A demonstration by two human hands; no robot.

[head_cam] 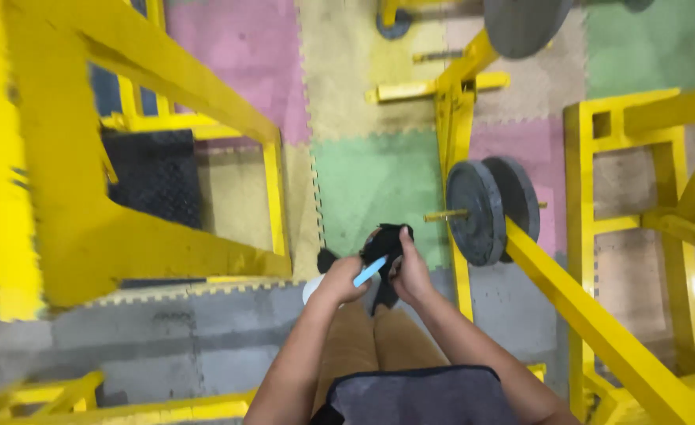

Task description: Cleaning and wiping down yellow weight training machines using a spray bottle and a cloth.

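We hold a black cloth [385, 244] bunched between both hands, above our knees. Our left hand [343, 279] grips a light blue stick [369, 272] slanting up-right; our right hand [410, 275] clasps the cloth. Nothing looks wiped yet. Grey weight plates [489, 208] hang on the yellow frame [584, 315] beside us.
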